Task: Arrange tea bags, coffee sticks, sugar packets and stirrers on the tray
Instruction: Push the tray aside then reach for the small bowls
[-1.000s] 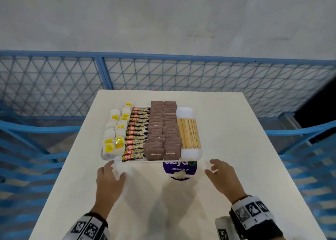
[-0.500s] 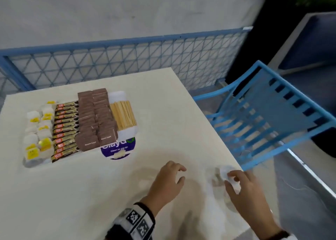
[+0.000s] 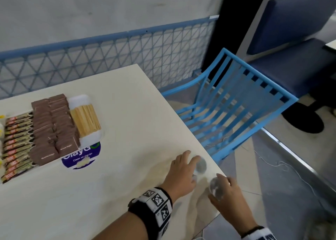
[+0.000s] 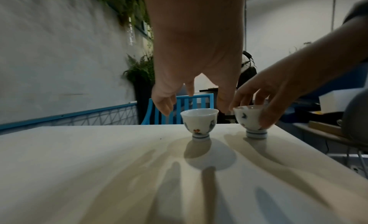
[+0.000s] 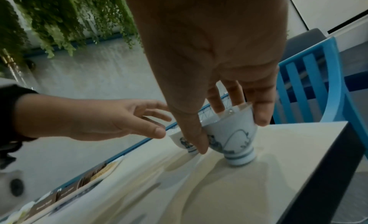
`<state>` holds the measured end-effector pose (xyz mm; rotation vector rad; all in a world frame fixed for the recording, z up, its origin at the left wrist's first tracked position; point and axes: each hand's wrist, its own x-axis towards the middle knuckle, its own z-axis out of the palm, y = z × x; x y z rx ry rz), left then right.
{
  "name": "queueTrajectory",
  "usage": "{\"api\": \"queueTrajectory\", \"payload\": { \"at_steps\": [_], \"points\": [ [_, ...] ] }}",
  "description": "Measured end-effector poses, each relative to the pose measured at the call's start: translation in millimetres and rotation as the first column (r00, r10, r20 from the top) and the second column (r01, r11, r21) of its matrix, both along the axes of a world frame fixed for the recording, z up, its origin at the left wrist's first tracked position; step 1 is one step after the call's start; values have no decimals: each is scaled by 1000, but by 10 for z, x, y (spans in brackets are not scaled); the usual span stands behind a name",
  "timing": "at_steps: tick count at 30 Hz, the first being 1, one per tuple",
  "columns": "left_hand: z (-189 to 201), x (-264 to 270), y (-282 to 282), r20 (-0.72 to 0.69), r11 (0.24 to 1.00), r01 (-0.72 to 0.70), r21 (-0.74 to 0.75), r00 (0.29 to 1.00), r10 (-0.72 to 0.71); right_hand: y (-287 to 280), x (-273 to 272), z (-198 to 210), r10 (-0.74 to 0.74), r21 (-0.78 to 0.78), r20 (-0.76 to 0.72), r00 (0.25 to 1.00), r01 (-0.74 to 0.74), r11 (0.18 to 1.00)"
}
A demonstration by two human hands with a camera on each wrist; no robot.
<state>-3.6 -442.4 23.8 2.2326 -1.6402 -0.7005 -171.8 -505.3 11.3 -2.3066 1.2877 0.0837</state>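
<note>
Tray [image 3: 85,100] lies at the table's [image 3: 127,112] left, holding coffee sticks [image 3: 17,139], brown sugar packets [image 3: 52,123] and stirrers [image 3: 85,119] in side-by-side rows. Near the right edge stand two small cups. Left hand [image 3: 181,174], fingers spread, hovers over the far cup [image 4: 199,122]. Right hand [image 3: 227,194], fingers curled, grips the near cup [image 5: 234,139] by its rim and wall.

Black wristbands [image 3: 151,206] carry white blocks printed with square black-and-white markers.
</note>
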Motion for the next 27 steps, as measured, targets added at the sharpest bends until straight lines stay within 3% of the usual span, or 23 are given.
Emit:
{"api": "queueTrajectory", "payload": {
  "at_steps": [7,12,18,27],
  "points": [
    [-132,-92,-317,99,986,51,160,993,-67,-143,-167,101,64,84,-90,994,-57,995],
    [-151,-69,-355,-14,991,-7,133,1000,9,-372,-63,185,110,102,-110,988,-99,990],
    [-57,276,-137,-194,965,-258,44,946,261,-686,441,400,263,76,-66,962,-258,963],
    [24,1387,477,-175,806,-591,-38,798,577,-851,1994,646,516,-18,120,848,-518,855]
  ]
}}
